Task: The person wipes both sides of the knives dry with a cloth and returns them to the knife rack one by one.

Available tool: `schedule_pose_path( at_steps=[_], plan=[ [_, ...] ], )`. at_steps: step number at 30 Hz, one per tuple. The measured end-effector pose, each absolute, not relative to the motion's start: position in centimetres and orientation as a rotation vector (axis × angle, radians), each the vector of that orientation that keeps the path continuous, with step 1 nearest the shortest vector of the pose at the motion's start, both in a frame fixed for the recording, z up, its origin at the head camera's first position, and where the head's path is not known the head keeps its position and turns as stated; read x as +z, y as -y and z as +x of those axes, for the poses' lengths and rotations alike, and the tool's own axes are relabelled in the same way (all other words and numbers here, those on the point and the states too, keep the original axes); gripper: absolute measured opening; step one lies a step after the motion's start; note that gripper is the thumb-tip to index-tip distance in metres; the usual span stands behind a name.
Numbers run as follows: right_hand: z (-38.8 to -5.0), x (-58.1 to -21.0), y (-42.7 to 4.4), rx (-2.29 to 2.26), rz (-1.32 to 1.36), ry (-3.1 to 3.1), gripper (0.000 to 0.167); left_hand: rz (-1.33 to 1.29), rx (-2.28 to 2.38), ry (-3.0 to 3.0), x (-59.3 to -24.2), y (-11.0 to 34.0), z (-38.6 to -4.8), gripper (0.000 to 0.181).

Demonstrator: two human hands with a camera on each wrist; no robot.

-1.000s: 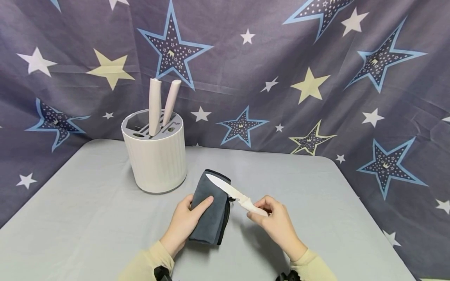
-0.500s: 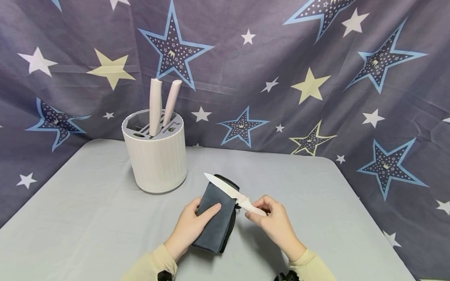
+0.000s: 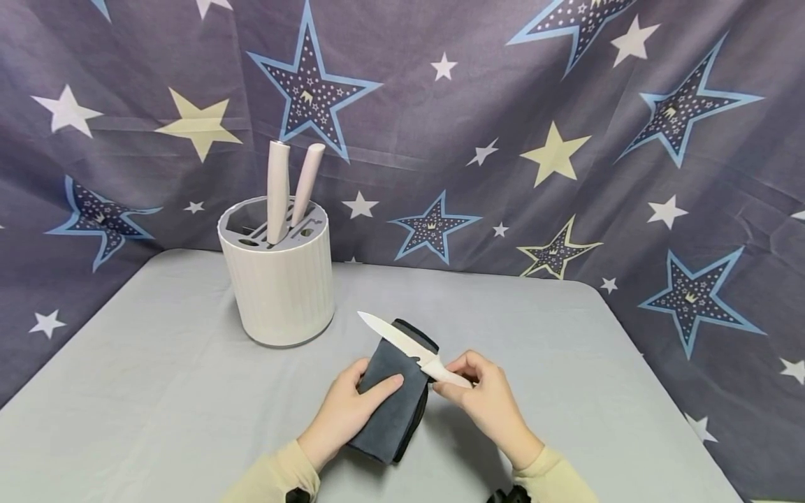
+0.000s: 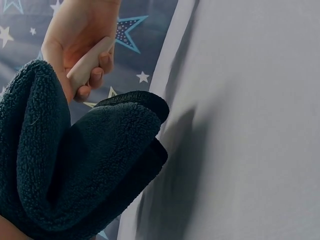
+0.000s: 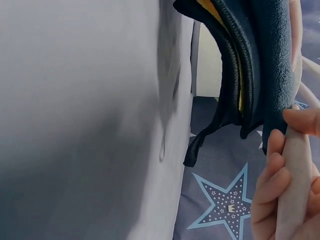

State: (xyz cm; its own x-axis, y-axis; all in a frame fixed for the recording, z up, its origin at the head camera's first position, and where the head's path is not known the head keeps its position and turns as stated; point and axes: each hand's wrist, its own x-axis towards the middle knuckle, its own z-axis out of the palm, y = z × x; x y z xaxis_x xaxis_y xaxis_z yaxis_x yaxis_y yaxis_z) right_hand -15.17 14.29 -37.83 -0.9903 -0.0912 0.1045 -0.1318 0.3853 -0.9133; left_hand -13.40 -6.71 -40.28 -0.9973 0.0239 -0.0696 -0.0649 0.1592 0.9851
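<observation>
A folded dark grey-blue cloth (image 3: 393, 409) with black edging is gripped by my left hand (image 3: 352, 405), thumb lying on top of it. My right hand (image 3: 490, 395) holds a knife (image 3: 399, 339) by its pale handle. The white blade lies across the upper part of the cloth, its tip pointing up and left past the cloth's edge. In the left wrist view the cloth (image 4: 100, 160) shows thick, fuzzy folds, and the right hand's fingers curl round the handle (image 4: 90, 62). The right wrist view shows yellow between the layers of the cloth (image 5: 275, 65).
A white ribbed knife block (image 3: 279, 293) stands at the back left of the grey table (image 3: 553, 363). Two pale-handled knives (image 3: 277, 192) stand in its slotted top. A star-patterned curtain (image 3: 415, 140) hangs behind the table.
My left hand and the cloth have moved right and toward me, sliding under the blade along toward the handle. The knife has shifted slightly left in my right hand.
</observation>
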Motion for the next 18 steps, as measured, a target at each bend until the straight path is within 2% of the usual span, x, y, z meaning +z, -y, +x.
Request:
schedule_pose_path(
  at_steps=[12,18],
  plan=[
    [-15.02,-37.84,-14.22,1.717,0.211,2.581,0.021,-0.038,1.976,-2.335,-40.33,6.65,-13.37,0.044],
    [-15.01,-37.86,-14.31,1.727,0.196,2.580,0.021,-0.082,2.023,-2.310,-40.42,6.59,-13.41,0.039]
  ],
)
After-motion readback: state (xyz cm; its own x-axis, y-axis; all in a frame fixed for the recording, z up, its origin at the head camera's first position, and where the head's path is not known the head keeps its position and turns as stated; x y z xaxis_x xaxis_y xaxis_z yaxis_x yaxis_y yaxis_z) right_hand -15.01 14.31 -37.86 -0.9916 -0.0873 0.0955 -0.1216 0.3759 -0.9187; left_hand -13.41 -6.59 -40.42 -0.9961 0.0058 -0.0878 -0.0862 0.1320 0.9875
